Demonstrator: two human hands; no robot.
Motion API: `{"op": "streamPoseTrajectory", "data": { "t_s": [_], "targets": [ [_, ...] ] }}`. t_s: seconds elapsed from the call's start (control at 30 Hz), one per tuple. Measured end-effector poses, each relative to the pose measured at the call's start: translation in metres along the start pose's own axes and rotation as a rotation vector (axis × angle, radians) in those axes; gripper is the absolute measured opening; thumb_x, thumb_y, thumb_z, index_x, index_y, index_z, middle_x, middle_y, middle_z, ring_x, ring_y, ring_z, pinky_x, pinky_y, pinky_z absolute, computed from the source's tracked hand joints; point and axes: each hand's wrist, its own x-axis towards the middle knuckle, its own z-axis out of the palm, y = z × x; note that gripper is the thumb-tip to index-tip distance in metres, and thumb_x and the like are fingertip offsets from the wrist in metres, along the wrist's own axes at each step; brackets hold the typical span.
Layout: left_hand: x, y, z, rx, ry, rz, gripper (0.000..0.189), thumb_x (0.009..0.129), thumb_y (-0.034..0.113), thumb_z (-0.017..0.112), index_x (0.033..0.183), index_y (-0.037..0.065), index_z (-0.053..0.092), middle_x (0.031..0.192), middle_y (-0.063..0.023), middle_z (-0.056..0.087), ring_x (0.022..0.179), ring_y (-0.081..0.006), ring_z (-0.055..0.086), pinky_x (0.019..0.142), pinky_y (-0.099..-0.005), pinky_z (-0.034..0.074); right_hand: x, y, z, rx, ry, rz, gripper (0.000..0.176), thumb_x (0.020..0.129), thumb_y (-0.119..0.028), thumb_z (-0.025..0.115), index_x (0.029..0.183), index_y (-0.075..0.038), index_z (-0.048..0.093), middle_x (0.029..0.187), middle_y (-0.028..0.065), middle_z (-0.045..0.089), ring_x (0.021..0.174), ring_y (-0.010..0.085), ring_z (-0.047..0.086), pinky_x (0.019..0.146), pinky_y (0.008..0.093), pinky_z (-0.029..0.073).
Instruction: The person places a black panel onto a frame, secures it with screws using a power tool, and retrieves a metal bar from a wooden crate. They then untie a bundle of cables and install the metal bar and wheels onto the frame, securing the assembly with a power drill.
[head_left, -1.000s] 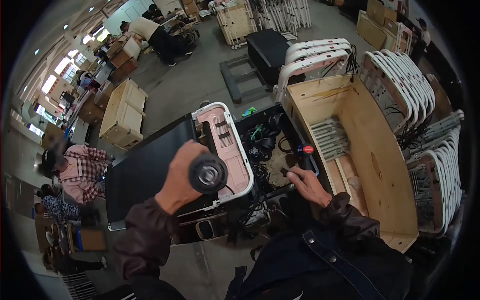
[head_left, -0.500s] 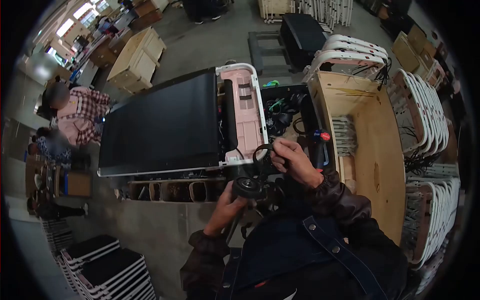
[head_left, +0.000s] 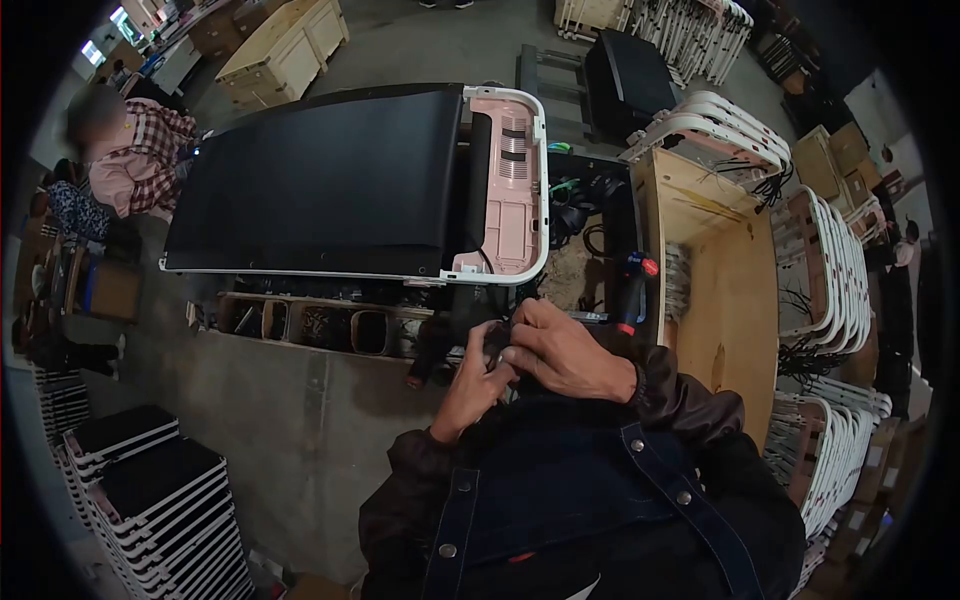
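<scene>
Close to my chest, both hands meet around a small black round part (head_left: 497, 340), which looks like a wheel or pulley and is mostly covered by fingers. My left hand (head_left: 474, 388) is closed on it from the left. From the right, my right hand (head_left: 568, 352) presses its bent fingers and thumb against the same part. The black strip seen earlier is hidden. Just beyond my hands lies a treadmill-like unit with a black belt (head_left: 320, 185), white frame and pink tray (head_left: 510, 215). A power screwdriver (head_left: 632, 290) with a red end stands right of my right hand.
Bins of small parts (head_left: 370, 330) line the unit's near side. A wooden crate (head_left: 735, 250) is at the right, beside stacked white frames (head_left: 840, 270). More stacked frames (head_left: 160, 490) stand at lower left. A person in a checked top (head_left: 150, 140) is at the far left end.
My right hand has come down and left, from holding up a black strip to the round part in my left hand. My left hand has risen slightly. The view has shifted.
</scene>
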Motion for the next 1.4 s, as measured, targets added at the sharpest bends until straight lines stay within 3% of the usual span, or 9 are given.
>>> {"op": "streamPoseTrajectory", "data": {
  "t_s": [0.13, 0.33, 0.53, 0.67, 0.77, 0.97, 1.17, 1.27, 1.4],
  "targets": [
    [0.001, 0.008, -0.012, -0.177, 0.072, 0.02, 0.063, 0.1, 0.02, 0.067, 0.147, 0.008, 0.028, 0.091, -0.0074, 0.06, 0.066, -0.0101, 0.056, 0.051, -0.0236, 0.045, -0.007, 0.005, 0.001, -0.134, 0.102, 0.012, 0.027, 0.097, -0.025, 0.067, 0.086, -0.001, 0.064, 0.092, 0.0132, 0.053, 0.089, 0.0317, 0.053, 0.078, 0.0426, 0.044],
    [0.024, 0.035, -0.016, -0.379, 0.027, 0.001, 0.054, 0.102, 0.026, 0.061, 0.146, 0.011, 0.032, 0.086, -0.0068, 0.06, 0.059, -0.0099, 0.056, 0.05, -0.0231, 0.044, -0.004, 0.058, 0.001, 0.327, 0.146, 0.305, 0.043, 0.089, -0.04, 0.078, 0.079, 0.0, 0.065, 0.106, 0.0131, 0.06, 0.1, 0.0316, 0.059, 0.083, 0.0398, 0.049],
    [0.108, 0.12, -0.024, 0.091, 0.073, 0.131, 0.047, 0.1, 0.032, 0.065, 0.133, 0.006, 0.045, 0.079, -0.0053, 0.063, 0.055, -0.0072, 0.053, 0.048, -0.0225, 0.041, 0.08, 0.09, -0.051, 0.36, 0.078, 0.115, 0.09, 0.079, -0.033, 0.087, 0.151, -0.007, 0.039, 0.137, 0.0214, 0.055, 0.127, 0.0397, 0.057, 0.102, 0.0448, 0.048],
    [0.217, 0.202, -0.036, 0.852, 0.326, 0.269, 0.04, 0.091, 0.034, 0.075, 0.115, 0.003, 0.065, 0.088, -0.0137, 0.065, 0.073, -0.0321, 0.066, 0.072, -0.0417, 0.053, 0.159, 0.166, -0.078, 0.358, 0.34, 0.275, 0.062, 0.089, -0.028, 0.077, 0.138, -0.001, 0.05, 0.111, 0.0224, 0.067, 0.104, 0.0363, 0.069, 0.089, 0.0414, 0.055],
    [0.292, 0.229, -0.047, 1.004, 0.679, 0.913, 0.024, 0.093, 0.025, 0.071, 0.108, 0.006, 0.068, 0.091, -0.0127, 0.064, 0.092, -0.035, 0.066, 0.076, -0.0423, 0.053, 0.233, 0.241, -0.114, 0.401, 0.506, 0.475, 0.054, 0.096, -0.045, 0.066, 0.12, 0.003, 0.059, 0.077, 0.0147, 0.067, 0.07, 0.0223, 0.068, 0.067, 0.0384, 0.055],
    [0.407, 0.171, -0.172, 1.34, 0.753, 0.728, 0.024, 0.092, 0.017, 0.066, 0.111, 0.003, 0.06, 0.119, -0.0144, 0.059, 0.115, -0.0342, 0.058, 0.095, -0.0486, 0.046, 0.311, 0.365, -0.164, 0.298, 0.603, 0.638, 0.086, 0.092, -0.068, 0.059, 0.119, 0.014, 0.057, 0.069, 0.016, 0.066, 0.055, 0.0222, 0.068, 0.053, 0.0363, 0.054],
    [0.42, 0.205, -0.229, 1.676, 0.275, 0.409, 0.037, 0.084, 0.017, 0.074, 0.116, 0.007, 0.058, 0.113, -0.013, 0.057, 0.11, -0.0353, 0.058, 0.097, -0.0454, 0.044, 0.354, 0.408, -0.184, 0.271, 0.562, 0.739, 0.092, 0.092, -0.072, 0.056, 0.125, 0.014, 0.053, 0.071, 0.0174, 0.066, 0.051, 0.0249, 0.067, 0.051, 0.0374, 0.055],
    [0.424, 0.219, -0.236, 1.588, 0.215, 0.399, 0.033, 0.08, 0.016, 0.077, 0.108, 0.009, 0.061, 0.105, -0.0118, 0.057, 0.104, -0.0342, 0.059, 0.092, -0.0446, 0.045, 0.375, 0.428, -0.179, 0.389, 0.417, 0.725, 0.11, 0.09, -0.075, 0.058, 0.142, 0.02, 0.038, 0.063, 0.0076, 0.056, 0.046, 0.0177, 0.06, 0.044, 0.0342, 0.05],
    [0.432, 0.228, -0.238, 1.731, 0.14, 0.319, 0.025, 0.079, 0.015, 0.078, 0.099, 0.011, 0.064, 0.099, -0.0104, 0.057, 0.101, -0.0323, 0.058, 0.087, -0.0442, 0.044, 0.403, 0.416, -0.17, 0.365, 0.385, 0.747, 0.103, 0.09, -0.075, 0.057, 0.133, 0.019, 0.046, 0.063, 0.0073, 0.057, 0.045, 0.0177, 0.059, 0.044, 0.0337, 0.049]
  ]
}}
